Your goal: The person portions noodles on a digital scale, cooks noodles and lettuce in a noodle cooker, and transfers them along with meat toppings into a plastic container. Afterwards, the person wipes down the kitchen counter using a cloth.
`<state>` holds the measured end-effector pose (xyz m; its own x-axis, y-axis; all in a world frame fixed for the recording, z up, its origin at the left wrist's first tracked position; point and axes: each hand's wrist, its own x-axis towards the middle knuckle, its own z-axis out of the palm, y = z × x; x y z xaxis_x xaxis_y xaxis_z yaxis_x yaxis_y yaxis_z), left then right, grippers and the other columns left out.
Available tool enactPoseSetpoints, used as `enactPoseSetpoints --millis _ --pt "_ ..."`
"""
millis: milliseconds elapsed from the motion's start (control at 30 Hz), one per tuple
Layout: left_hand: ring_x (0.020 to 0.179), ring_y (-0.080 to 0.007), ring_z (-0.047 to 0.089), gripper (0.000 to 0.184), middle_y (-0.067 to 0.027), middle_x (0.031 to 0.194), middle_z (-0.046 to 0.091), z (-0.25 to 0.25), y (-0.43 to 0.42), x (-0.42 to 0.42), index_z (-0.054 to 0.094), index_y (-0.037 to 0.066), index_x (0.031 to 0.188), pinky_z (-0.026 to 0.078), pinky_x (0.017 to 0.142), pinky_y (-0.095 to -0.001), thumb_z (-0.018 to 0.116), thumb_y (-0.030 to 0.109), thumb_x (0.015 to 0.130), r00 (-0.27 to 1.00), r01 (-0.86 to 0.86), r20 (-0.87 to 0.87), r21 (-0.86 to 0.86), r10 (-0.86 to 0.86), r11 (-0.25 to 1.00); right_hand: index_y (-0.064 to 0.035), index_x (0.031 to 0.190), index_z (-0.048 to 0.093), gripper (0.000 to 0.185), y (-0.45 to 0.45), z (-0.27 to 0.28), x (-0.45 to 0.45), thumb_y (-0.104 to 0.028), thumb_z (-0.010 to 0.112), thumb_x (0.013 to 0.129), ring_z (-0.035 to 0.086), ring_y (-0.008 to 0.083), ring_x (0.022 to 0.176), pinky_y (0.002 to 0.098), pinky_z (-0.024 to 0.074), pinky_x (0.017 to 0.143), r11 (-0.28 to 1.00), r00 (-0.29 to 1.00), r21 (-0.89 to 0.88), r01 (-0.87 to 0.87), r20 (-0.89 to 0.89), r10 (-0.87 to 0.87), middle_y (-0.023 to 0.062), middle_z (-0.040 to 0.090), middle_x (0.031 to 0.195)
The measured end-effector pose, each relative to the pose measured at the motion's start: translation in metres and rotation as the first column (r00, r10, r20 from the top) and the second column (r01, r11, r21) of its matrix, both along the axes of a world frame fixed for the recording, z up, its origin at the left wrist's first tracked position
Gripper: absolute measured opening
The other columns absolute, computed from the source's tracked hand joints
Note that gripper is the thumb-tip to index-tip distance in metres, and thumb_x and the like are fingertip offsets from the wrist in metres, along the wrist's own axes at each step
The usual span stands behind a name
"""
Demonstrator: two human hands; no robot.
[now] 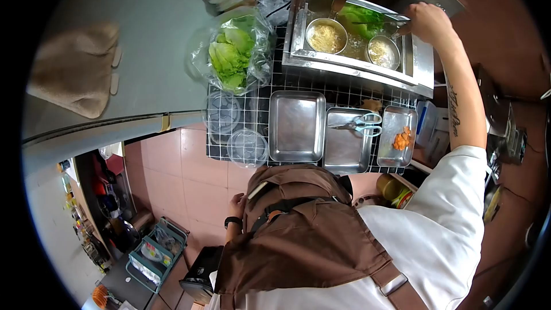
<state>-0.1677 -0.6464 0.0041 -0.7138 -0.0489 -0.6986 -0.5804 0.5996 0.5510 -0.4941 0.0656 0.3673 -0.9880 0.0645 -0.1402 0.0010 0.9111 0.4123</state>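
Apron (287, 252): behind the fingers.
Right hand (429, 23): fingers clenched round thin utensil (383, 22).
Left hand (236, 203): grip cannot be told.
Greens (359, 14): left of right fingers; best moved gently.

3 trays (297, 126), 2 strainers (308, 27), 1 pair of scissors (354, 126)

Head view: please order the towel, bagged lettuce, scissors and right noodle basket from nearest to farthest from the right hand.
From the right hand:
1. Right noodle basket, in the cooker.
2. Scissors, on a tray.
3. Bagged lettuce, left of the cooker.
4. Towel, far left.
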Motion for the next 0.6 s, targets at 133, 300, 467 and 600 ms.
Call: enactPoseSetpoints --millis 133,300,467,600 --pt "0.097 -0.0296 0.070 0.042 -0.0225 0.105 0.072 -0.005 -0.002 -0.002 0.065 -0.002 0.119 0.054 0.084 -0.0366 0.066 0.030 0.091 0.999 -0.051 -0.003 0.070 0.051 0.996 -0.0043 0.088 0.071 0.014 -0.019 0.023 0.021 -0.008 0.058 0.083 0.068 0.0365 0.091 0.0450 0.0550 0.081 0.999 0.991 0.015 0.046 -0.125 -0.043 0.0195 0.070 0.091" --pt "0.095 -0.0270 0.070 0.040 -0.0210 0.106 0.072 -0.015 -0.006 0.005 0.066 0.000 0.119 0.054 0.083 -0.0358 0.065 0.029 0.091 0.999 -0.027 -0.021 -0.004 0.027 1.000 -0.0052 0.088 0.074 0.017 -0.057 -0.021 0.020 -0.008 0.058 0.083 0.072 0.0315 0.087 0.0415 0.0585 0.076 1.000 0.993 -0.020 0.021 0.114 -0.019 0.0138 0.073 0.094" --pt "0.095 -0.0241 0.070 0.039 -0.0190 0.104 0.072 0.004 0.003 -0.003 0.066 0.000 0.119 0.054 0.082 -0.0342 0.065 0.027 0.092 0.998 -0.048 0.031 0.014 0.048 0.999 -0.0109 0.084 0.074 0.016 -0.055 -0.098 0.007 -0.014 0.059 0.086 0.073 0.0251 0.083 0.0375 0.0582 0.070 0.980 0.978 0.037 -0.195 0.088 0.192 0.0079 0.074 0.087" --pt "0.095 -0.0230 0.070 0.037 -0.0173 0.104 0.072 0.029 0.014 -0.013 0.064 -0.001 0.121 0.054 0.081 -0.0332 0.065 0.023 0.093 0.995 -0.089 0.041 0.072 0.087 0.993 -0.0110 0.084 0.074 0.015 -0.037 -0.042 0.016 -0.015 0.059 0.085 0.073 0.0269 0.081 0.0375 0.0580 0.071 0.987 0.986 0.035 -0.156 0.056 0.154 0.0098 0.073 0.086"
